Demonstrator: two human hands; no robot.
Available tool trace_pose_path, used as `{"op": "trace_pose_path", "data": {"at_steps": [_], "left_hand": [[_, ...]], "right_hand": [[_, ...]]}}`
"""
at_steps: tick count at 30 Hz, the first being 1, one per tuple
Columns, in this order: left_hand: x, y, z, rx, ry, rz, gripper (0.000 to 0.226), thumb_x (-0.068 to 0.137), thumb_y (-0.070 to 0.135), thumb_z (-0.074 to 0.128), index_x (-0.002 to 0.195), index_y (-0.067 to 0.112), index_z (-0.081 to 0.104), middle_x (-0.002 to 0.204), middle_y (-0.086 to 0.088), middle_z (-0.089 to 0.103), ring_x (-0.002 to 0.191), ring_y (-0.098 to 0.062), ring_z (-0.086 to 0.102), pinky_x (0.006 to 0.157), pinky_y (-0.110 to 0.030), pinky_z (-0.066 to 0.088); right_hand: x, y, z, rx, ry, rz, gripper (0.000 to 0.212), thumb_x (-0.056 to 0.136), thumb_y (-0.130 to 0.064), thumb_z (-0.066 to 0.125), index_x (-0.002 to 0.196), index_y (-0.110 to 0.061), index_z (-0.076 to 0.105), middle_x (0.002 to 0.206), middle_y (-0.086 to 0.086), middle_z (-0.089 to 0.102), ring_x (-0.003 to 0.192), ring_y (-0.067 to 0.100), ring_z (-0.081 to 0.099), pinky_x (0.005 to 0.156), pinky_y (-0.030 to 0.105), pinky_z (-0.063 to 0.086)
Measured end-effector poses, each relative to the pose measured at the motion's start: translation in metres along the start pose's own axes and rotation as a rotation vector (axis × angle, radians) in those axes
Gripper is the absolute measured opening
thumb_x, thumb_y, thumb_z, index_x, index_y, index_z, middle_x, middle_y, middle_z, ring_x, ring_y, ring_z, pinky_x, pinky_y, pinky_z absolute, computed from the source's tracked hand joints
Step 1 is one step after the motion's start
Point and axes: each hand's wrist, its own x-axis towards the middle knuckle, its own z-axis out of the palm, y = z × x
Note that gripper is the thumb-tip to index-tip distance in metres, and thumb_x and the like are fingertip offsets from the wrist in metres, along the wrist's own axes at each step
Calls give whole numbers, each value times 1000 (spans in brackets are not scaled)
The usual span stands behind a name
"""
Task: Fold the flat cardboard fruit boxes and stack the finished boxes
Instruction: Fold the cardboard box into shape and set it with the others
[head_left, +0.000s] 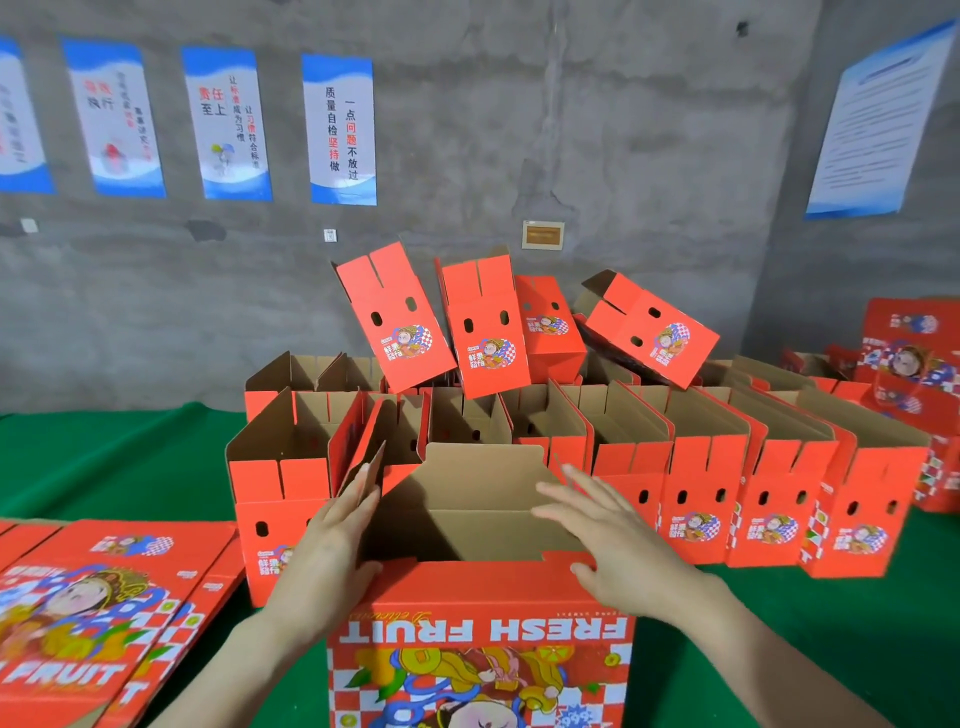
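1. Working on box (478, 639), upright at near edge of table (104, 457), top open.
2. Holding left hand (337, 530) flat-fingered against left flap (371, 467); right hand (608, 535) spread above right rim, gripping nothing.
3. Push side flaps in evenly and square, then lift to stack (696, 499) behind.
4. Cannot see box bottom; right-hand contact unclear.

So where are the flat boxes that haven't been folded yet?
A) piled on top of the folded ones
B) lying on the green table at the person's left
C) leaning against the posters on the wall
B: the flat boxes lie printed side up on the green table, left of the box being folded.
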Motion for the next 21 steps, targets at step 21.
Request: {"op": "trace_pose_path", "data": {"at_steps": [21], "left_hand": [[48,4,13,272,-375,-36,74,88,25,52,147,47,14,158,-1,-7,146,-30,-1,116,-48,8]], "right_hand": [[35,-7,-13,-138,-222,24,96,78,-12,60,150,-44,5,157,-9,-25,144,19,-25,116,39,-12]]}}
